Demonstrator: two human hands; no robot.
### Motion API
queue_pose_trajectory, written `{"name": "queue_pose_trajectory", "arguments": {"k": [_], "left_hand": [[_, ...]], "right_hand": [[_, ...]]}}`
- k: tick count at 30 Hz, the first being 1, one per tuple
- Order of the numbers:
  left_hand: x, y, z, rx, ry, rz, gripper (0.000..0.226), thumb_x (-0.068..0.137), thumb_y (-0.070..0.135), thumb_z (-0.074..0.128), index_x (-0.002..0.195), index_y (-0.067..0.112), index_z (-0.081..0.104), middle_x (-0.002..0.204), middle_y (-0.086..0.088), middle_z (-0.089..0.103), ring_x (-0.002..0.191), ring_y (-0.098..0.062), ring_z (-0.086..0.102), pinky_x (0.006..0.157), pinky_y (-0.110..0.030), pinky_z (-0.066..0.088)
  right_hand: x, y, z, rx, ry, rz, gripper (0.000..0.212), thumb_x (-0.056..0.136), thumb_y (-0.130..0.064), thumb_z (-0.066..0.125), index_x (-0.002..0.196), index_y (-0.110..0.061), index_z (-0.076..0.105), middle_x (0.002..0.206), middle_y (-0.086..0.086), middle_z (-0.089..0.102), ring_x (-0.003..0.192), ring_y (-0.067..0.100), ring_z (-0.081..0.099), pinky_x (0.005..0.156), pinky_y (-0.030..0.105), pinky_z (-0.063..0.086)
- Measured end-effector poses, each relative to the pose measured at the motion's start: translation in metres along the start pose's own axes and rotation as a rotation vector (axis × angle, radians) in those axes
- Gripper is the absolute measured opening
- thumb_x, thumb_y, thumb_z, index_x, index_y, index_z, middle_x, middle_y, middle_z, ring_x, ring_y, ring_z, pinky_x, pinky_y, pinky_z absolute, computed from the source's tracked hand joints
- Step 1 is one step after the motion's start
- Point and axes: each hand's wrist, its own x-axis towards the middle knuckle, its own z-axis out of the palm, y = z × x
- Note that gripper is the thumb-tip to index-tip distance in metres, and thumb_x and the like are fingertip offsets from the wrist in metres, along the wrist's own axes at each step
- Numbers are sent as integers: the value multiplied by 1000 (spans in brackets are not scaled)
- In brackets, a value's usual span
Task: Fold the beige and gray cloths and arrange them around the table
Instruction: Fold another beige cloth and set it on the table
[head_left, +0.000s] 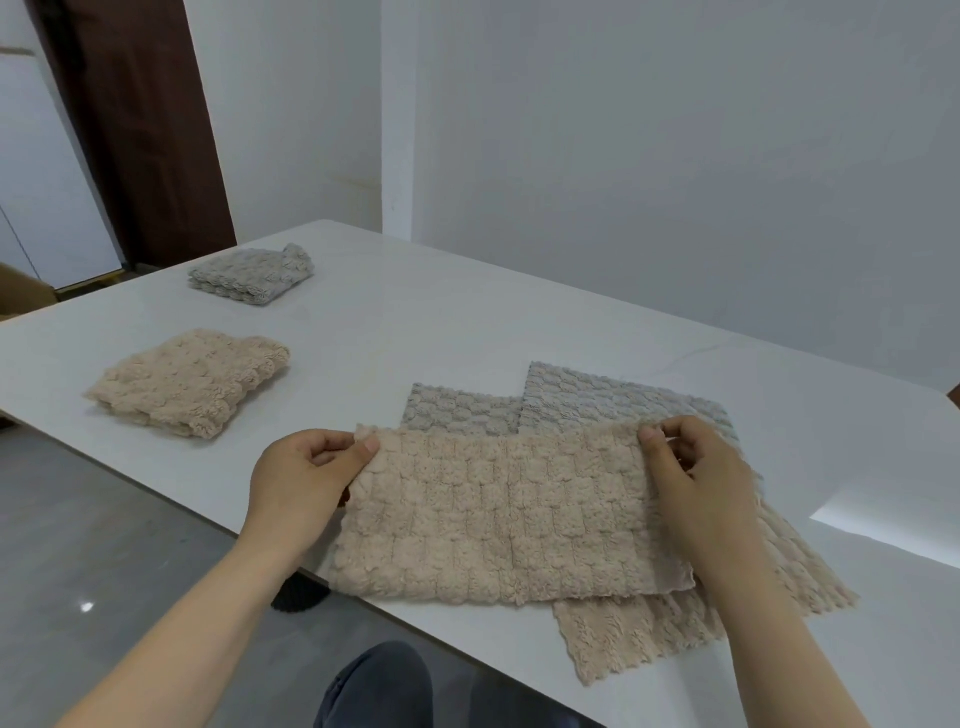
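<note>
Beige cloth (498, 514) is pinched at its two far corners: left hand (306, 478) on one, right hand (696, 478) on the other, fingers (370, 444) curled onto the fabric. Long axis runs hand to hand, and the near edge lies at the desk (467, 322) rim. Both hands are equally near, so a fold end to end is judged likely. Second beige cloth (649, 634) and flat gray cloths (613, 400) lie underneath and just behind. Folded beige cloth (187, 382) and folded gray cloth (252, 275) are set well apart at the left. White walls, dark door frame (150, 130), grey floor (104, 545).

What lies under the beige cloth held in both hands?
A second beige cloth pokes out beneath its near right corner; flat gray cloths show past its far edge. How far they run underneath is covered.
</note>
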Motion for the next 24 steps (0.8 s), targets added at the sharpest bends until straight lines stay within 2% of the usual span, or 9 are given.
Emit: {"name": "queue_pose_trajectory", "arguments": {"k": [4,6,8,11,14,18,21,24], "left_hand": [[-2,5,0,-185,-13,-73,12,81,21,72,82,9,74,76,-10,72,60,-12,64,52,-21,50],[-6,10,2,-189,-25,-56,12,82,22,71,80,11,73,66,-5,66,50,-7,55,47,-17,46],[-12,16,4,-134,-12,9,14,84,26,68,77,14,72,58,0,56,49,-7,46,47,-19,42],[-23,28,7,-9,34,191,16,88,30,62,80,18,67,66,3,59,60,-9,51,59,-20,42],[-38,43,12,45,59,317,14,90,30,58,83,19,63,70,5,60,61,-3,51,57,-11,40],[-49,56,17,46,41,363,11,91,28,58,84,19,62,71,4,61,60,-2,52,54,-8,40],[-53,62,21,-3,-6,351,11,91,27,58,85,18,61,67,3,59,49,-4,47,44,-10,38],[-57,66,24,-33,-53,340,11,89,29,60,83,20,62,63,8,58,48,-5,49,49,-21,46]], "right_hand": [[-1,-8,-2,33,18,-15,12,92,-31,58,82,-26,62,75,-3,64,70,15,58,58,29,41],[-2,-14,-3,47,27,-25,12,92,-31,59,81,-27,62,73,-5,63,65,10,55,58,26,40],[-4,-23,-4,79,45,-43,13,91,-30,60,79,-28,61,69,-5,60,57,6,48,53,18,37],[-10,-40,-5,126,63,-88,14,91,-28,60,77,-27,60,59,-6,53,51,5,43,49,13,35],[-17,-56,-3,159,52,-132,15,91,-27,60,76,-26,59,54,-11,49,48,5,41,48,12,34],[-24,-70,4,177,28,-179,14,90,-28,62,76,-27,59,55,-13,51,45,6,40,47,12,32],[-28,-77,10,211,4,-178,14,89,-28,64,76,-28,59,55,-12,51,45,6,40,47,12,32],[-32,-84,12,266,-27,-156,11,87,-29,66,77,-28,61,54,-10,54,43,6,42,48,11,32]]}}
